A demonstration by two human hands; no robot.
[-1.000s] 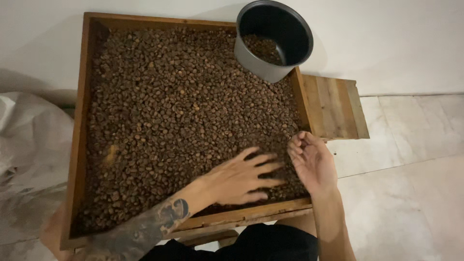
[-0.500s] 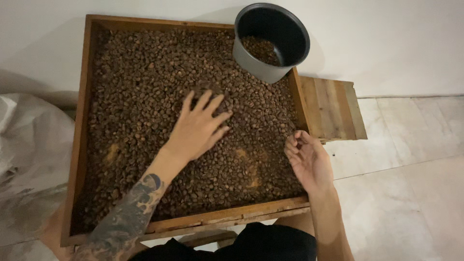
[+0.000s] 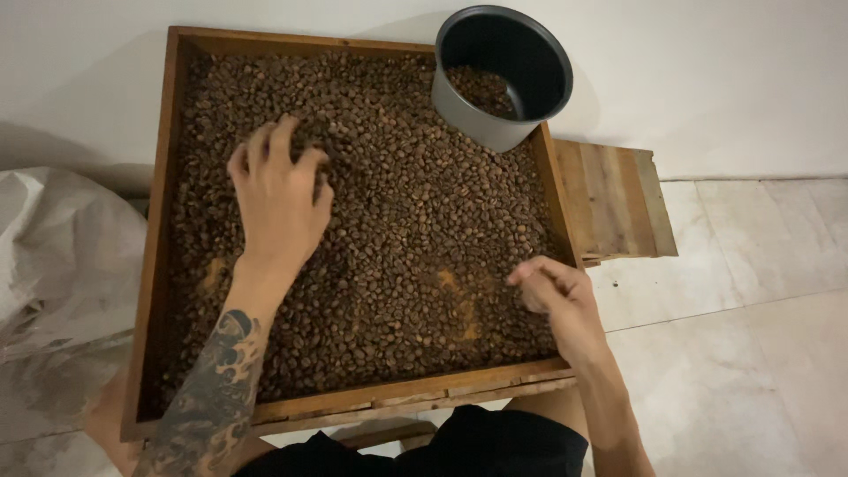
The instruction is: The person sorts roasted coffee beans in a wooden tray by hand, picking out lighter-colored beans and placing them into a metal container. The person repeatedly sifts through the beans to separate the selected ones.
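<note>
Nearby, a round dark grey metal pot (image 3: 503, 75) is sitting in the far right corner of the square shallow wooden tray (image 3: 159, 221), holding a small heap of beans and partly covering the tray's far rim. Brown roasted coffee beans (image 3: 397, 203) are filling the tray from wall to wall, with a few bare orange-brown patches near the front. A plank-built wooden flap (image 3: 614, 199) is jutting out from the tray's right wall over the pale tiled floor (image 3: 751, 291), and a crumpled whitish sack (image 3: 62, 256) is lying just beside the left wall. The left hand (image 3: 278, 194) is resting released on the beans, fingers spread and pointing toward the far left corner. The right hand (image 3: 556, 296) is hovering near the right wall, loosely clenched, fingertips pinched together; whether it is holding beans cannot be told.
</note>
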